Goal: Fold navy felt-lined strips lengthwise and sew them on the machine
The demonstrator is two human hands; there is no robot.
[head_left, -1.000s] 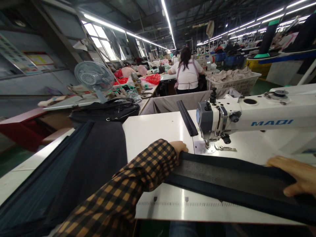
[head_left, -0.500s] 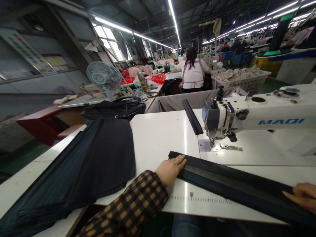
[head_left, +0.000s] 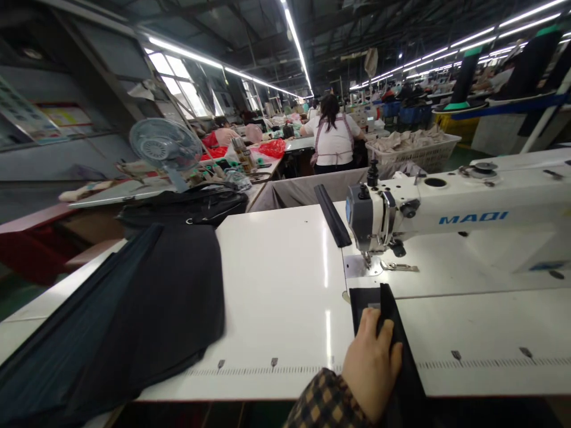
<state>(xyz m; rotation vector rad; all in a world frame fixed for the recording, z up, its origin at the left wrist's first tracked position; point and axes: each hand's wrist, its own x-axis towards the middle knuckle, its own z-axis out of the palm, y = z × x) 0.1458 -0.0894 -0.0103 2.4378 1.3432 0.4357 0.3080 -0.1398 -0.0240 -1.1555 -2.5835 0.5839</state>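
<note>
My left hand (head_left: 371, 364), in a plaid sleeve, lies at the near edge of the white sewing table (head_left: 285, 267). Its fingers are closed over a dark fabric strip (head_left: 362, 299). The strip runs from the table edge up toward the presser foot (head_left: 368, 261) of the white MAQI sewing machine (head_left: 468, 217), and its far end stops just short of the needle plate. My right hand is out of view.
A pile of dark fabric pieces (head_left: 147, 309) covers the table's left side. Another dark strip (head_left: 332, 217) lies behind the machine head. A black bag (head_left: 187, 205) and a small fan (head_left: 163, 145) stand at the back left. A seated person (head_left: 334, 139) and a basket (head_left: 414, 148) are farther back.
The strip lay across the table between both hands; now it points lengthwise at the presser foot. My left hand moved right and nearer; my right hand left the view.
</note>
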